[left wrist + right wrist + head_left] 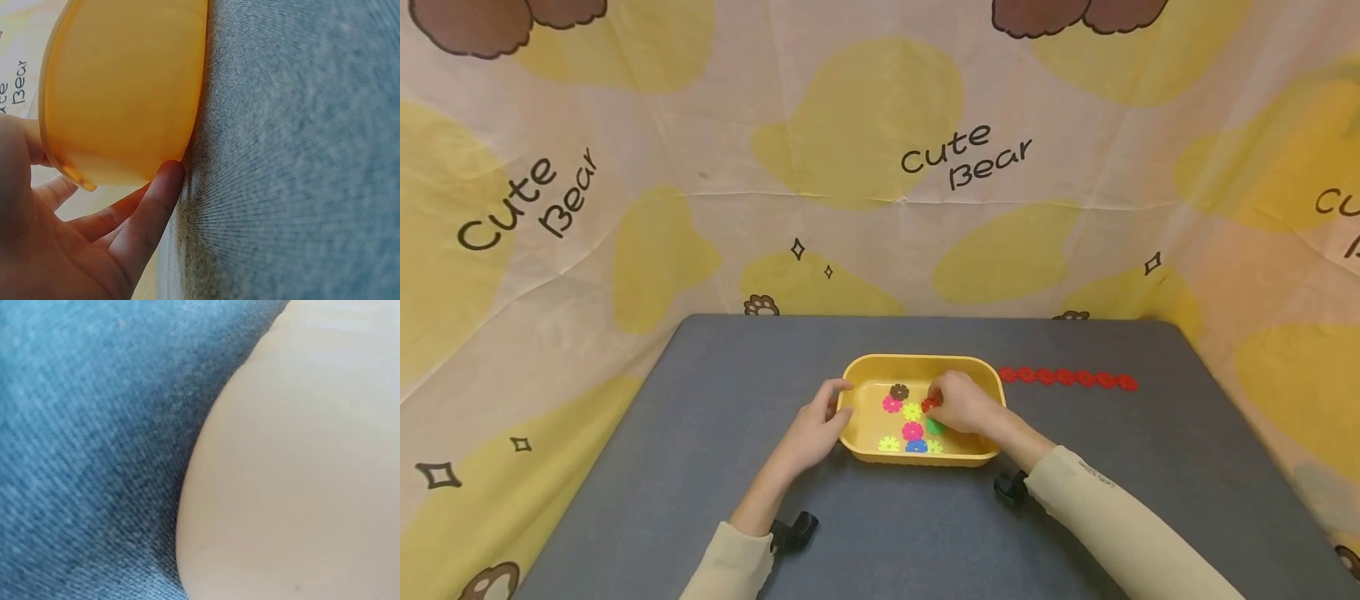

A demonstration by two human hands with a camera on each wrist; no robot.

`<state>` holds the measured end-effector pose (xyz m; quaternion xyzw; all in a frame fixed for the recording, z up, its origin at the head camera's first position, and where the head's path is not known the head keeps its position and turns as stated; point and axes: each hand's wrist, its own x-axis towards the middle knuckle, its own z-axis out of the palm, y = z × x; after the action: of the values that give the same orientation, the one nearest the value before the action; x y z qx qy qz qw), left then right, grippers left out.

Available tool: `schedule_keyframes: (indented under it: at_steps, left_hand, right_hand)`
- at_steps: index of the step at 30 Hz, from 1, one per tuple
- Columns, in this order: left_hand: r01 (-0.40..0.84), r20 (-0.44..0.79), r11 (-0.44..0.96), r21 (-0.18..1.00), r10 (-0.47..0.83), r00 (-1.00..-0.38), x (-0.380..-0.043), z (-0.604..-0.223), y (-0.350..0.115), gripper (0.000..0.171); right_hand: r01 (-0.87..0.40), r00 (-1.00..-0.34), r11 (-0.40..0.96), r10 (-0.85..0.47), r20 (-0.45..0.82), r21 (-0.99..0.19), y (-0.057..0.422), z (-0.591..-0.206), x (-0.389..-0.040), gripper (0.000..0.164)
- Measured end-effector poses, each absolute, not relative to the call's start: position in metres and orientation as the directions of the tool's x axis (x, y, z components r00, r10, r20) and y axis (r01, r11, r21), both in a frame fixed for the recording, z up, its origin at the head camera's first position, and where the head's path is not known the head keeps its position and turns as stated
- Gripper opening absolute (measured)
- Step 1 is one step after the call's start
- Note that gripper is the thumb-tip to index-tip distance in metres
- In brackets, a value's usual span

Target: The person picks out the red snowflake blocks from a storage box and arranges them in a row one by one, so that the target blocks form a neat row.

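Note:
A yellow plastic tub [871, 457] sits on the table with several flower-shaped interlocking discs inside: a brown disc [899, 392], pink discs [912, 431], yellow-green discs [889, 444], a blue disc [916, 447] and a green disc [935, 427]. My left hand [812, 429] grips the tub's left end; the left wrist view has its thumb over the rim and fingers against the outer wall. Inside the tub, at its right side, my right hand [964, 406] pinches a red disc [930, 404], partly hidden by the fingers. Only a pale sleeve [294, 462] and table cloth fill the right wrist view.
A straight row of red discs [1065, 377] lies on the grey table [737, 358] just right of the tub, running toward the right edge. A printed cloth [850, 167] hangs behind and at both sides of the table.

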<state>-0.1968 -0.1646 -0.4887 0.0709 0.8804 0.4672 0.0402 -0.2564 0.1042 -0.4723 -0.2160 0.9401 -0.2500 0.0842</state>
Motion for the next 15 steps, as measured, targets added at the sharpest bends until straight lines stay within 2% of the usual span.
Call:
schedule_keyframes:
  at_steps: [15]
  left_hand:
    - [0.077,-0.006,0.568,0.819,0.143,-0.99,-0.1959,-0.4874,-0.1635,0.038]
  right_hand:
    - [-0.367,-0.891,0.779,-0.452,-0.049,-0.509,0.0987,-0.4739,-0.2591,0.021]
